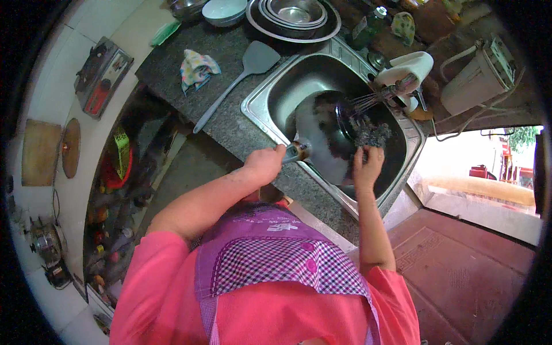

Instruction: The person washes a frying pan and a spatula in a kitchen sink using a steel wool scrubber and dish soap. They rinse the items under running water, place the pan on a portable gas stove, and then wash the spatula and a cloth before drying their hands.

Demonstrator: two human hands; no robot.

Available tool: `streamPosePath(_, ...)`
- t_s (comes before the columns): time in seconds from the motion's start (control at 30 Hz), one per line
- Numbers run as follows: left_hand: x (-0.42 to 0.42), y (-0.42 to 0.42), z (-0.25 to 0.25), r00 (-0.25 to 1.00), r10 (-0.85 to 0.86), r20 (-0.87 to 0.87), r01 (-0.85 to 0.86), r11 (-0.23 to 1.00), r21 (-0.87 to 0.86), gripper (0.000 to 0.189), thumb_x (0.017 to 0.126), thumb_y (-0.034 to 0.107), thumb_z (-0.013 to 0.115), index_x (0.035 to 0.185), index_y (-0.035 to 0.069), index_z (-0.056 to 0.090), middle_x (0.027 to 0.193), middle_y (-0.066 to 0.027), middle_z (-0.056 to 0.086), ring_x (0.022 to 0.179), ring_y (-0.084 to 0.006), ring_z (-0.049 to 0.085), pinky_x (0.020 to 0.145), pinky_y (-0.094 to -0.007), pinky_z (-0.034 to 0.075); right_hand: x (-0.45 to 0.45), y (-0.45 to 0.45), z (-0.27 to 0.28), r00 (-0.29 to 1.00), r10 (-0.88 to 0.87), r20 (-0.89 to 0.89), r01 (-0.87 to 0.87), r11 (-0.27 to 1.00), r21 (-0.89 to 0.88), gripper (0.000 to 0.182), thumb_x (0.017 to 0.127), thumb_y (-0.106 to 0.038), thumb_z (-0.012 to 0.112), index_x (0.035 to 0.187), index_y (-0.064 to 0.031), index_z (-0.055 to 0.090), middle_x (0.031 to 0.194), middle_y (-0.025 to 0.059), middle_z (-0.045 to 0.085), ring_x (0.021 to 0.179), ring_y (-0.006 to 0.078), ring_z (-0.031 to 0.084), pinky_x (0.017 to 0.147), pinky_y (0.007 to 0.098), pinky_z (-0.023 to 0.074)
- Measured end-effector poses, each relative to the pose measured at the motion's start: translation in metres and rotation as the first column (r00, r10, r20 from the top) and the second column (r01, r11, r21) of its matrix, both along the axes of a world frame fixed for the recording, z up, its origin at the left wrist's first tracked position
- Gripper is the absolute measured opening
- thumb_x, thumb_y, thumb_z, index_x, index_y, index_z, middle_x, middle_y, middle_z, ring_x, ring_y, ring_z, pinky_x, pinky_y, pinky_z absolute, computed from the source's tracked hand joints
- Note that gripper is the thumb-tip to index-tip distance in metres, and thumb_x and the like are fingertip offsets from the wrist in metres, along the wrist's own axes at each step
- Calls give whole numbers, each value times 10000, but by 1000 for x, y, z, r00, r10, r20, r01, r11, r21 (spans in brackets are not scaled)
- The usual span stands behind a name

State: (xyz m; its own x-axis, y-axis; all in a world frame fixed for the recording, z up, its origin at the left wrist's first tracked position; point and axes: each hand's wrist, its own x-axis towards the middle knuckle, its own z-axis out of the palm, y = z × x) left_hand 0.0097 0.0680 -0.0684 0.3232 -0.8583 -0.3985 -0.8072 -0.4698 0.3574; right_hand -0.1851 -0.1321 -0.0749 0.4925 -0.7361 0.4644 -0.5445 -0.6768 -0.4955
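My left hand [266,164] is closed around the handle of a dark frying pan [321,151], which is tilted inside a stainless steel sink [286,92]. At the pan's right side, my right hand [369,166] has its fingertips on a dark, bushy scrubber [371,133], possibly a wire scourer; blur hides its exact kind. The faucet [394,88], wrapped in a pale cloth, reaches over the sink from the far right. A grey spatula [258,58] lies on the stone counter left of the sink, with a patterned cloth [197,69] beyond it.
Nested metal bowls [297,15] stand behind the sink beside white bowls [224,10]. A green bottle [370,28] is at the back right, with a white lidded container [478,75] farther right. A stove [103,79] is at the left. Cables hang near the right wall.
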Motion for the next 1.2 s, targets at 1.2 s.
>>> streamPosePath(1.2, 14, -10, 6, 994, -106, -30, 108, 993, 53, 376, 802, 247, 558, 1016, 32, 337, 787, -220, 595, 721, -408, 582, 620, -511, 454, -61, -26, -117, 630, -750, 201, 174, 388, 905, 496, 889, -409, 454, 1140, 15, 400, 1104, 154, 476, 994, 242, 453, 880, 346, 358)
